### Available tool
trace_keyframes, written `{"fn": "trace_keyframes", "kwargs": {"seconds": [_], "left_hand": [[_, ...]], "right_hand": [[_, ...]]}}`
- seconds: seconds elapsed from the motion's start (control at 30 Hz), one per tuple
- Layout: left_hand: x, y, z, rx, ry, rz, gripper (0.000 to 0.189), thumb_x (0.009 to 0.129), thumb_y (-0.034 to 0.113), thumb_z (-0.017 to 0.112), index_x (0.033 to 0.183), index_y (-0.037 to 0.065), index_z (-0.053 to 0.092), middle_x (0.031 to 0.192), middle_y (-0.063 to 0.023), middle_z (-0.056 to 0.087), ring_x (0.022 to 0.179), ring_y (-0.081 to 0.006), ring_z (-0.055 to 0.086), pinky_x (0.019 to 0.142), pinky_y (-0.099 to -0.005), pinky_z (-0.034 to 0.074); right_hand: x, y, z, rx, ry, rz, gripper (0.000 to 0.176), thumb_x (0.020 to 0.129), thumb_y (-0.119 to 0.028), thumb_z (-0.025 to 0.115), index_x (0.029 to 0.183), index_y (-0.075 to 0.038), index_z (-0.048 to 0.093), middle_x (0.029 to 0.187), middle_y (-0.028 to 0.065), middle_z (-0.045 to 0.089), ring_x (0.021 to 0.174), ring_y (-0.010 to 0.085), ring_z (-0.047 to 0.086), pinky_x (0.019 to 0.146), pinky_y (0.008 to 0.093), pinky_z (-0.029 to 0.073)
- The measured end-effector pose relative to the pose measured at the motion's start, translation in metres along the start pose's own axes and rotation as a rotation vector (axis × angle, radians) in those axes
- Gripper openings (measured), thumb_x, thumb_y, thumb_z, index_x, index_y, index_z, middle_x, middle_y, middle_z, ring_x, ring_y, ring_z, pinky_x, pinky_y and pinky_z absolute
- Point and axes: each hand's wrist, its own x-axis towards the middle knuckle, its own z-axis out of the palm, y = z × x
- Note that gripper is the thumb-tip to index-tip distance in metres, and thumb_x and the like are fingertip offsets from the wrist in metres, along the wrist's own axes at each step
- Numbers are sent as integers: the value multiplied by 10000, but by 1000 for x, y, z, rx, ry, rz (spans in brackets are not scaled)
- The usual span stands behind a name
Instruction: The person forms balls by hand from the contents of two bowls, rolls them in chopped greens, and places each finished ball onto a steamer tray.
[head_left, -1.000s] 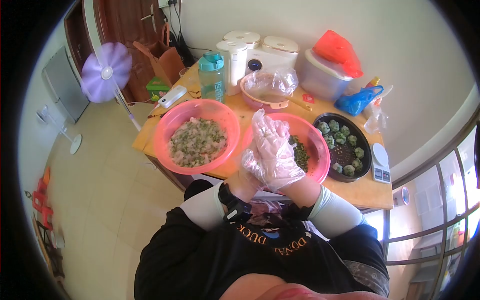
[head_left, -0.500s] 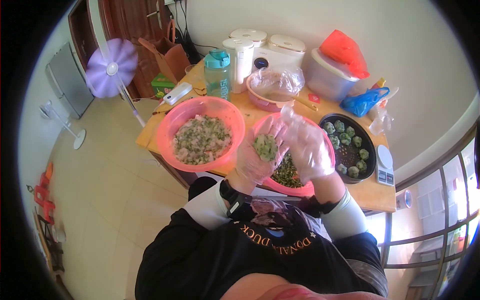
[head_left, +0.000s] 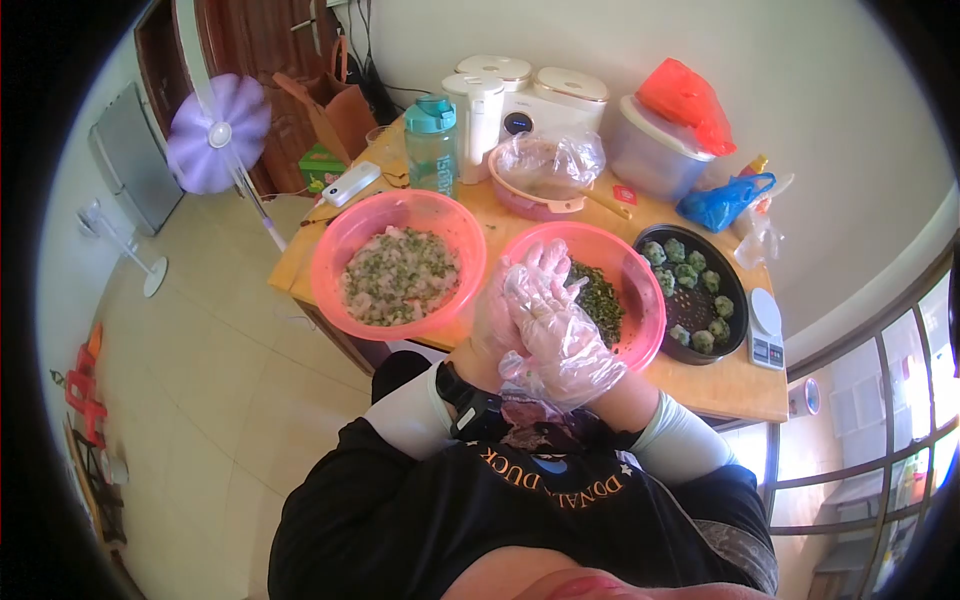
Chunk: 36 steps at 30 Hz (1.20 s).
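Note:
In clear plastic gloves, my left hand (head_left: 491, 322) and my right hand (head_left: 566, 348) are pressed together, palm to palm, over the near left side of a pink bowl. The right lies across the left. The green-flecked ball seen in my left palm a moment earlier is hidden between them. Chopped dark greens (head_left: 598, 305) lie in that pink bowl (head_left: 640, 300). To the left, a larger pink bowl (head_left: 333, 262) holds a pale mixture with green bits (head_left: 400, 275). At the right, several green-flecked balls (head_left: 688, 275) sit in a black perforated pan (head_left: 735, 325).
A white kitchen scale (head_left: 766, 325) stands at the table's right edge. Behind the bowls are a teal bottle (head_left: 431, 150), a plastic-covered pink basin (head_left: 535, 200), a white appliance (head_left: 560, 105) and a lidded tub (head_left: 655, 150). A blue bag (head_left: 725, 203) lies behind the pan.
My right hand has come down and left onto my left palm, covering the green-flecked ball. The bowls and pan keep their places on the table.

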Motion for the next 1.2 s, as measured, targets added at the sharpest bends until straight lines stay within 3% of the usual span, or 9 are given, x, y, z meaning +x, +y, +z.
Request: {"fn": "trace_keyframes", "kwargs": {"seconds": [0.27,0.37,0.43,0.47,0.53,0.77,0.97,1.03,1.2], "left_hand": [[1,13,3,-39,-10,-21,728,1053,507,293,1601,46,159,1672,-169,136,1549,-326,127,1248,-528,166],[2,18,-1,-234,381,-177,639,1045,449,339,1554,64,327,1611,-149,338,1478,-312,327,1211,-495,257],[6,11,-31,-604,-441,-129,587,1043,401,326,1508,53,409,1556,-145,428,1441,-315,391,1201,-493,290],[4,14,-22,-604,-441,-130,587,1043,401,326,1508,53,409,1556,-145,428,1441,-315,391,1201,-493,290],[-2,21,7,-278,106,-60,597,1040,361,308,1546,47,344,1603,-155,349,1481,-314,326,1227,-480,242],[-6,19,10,-93,-18,-34,733,1024,438,354,1611,57,138,1686,-137,123,1561,-297,98,1265,-447,112],[-11,20,5,-218,136,-44,588,1024,358,396,1514,35,392,1552,-159,414,1425,-293,406,1199,-462,304],[-21,16,-40,846,-128,211,537,1023,347,417,1462,41,463,1465,-142,509,1344,-283,487,1154,-461,371],[-7,27,13,188,149,-17,555,1030,328,404,1503,38,401,1518,-144,450,1397,-286,423,1187,-448,321]], "right_hand": [[-6,23,-1,206,145,12,628,828,-119,637,1404,77,480,1440,310,470,1381,476,419,1153,618,298],[-7,28,-30,216,294,13,562,858,-95,630,1400,4,522,1390,262,554,1318,494,489,1128,611,347],[-10,29,-26,75,225,26,646,873,-233,666,1434,22,473,1447,280,491,1373,497,426,1141,619,311],[-9,22,-26,75,226,27,646,873,-233,666,1434,22,473,1447,280,491,1373,497,426,1141,619,311],[-4,5,-24,25,4,10,833,838,-394,715,1472,47,404,1509,300,401,1433,497,336,1168,606,257],[-5,6,-10,-69,-116,62,1027,785,-590,712,1482,78,360,1535,314,353,1463,501,269,1191,563,230],[-4,28,7,-50,6,77,1039,784,-587,719,1475,94,349,1540,343,323,1467,525,242,1182,590,228],[-8,47,15,-28,75,12,1046,778,-585,724,1473,99,345,1537,345,324,1464,531,243,1180,598,228],[10,13,-8,-26,1,71,1085,749,-605,731,1470,104,337,1520,351,338,1454,534,260,1189,595,214]]}}
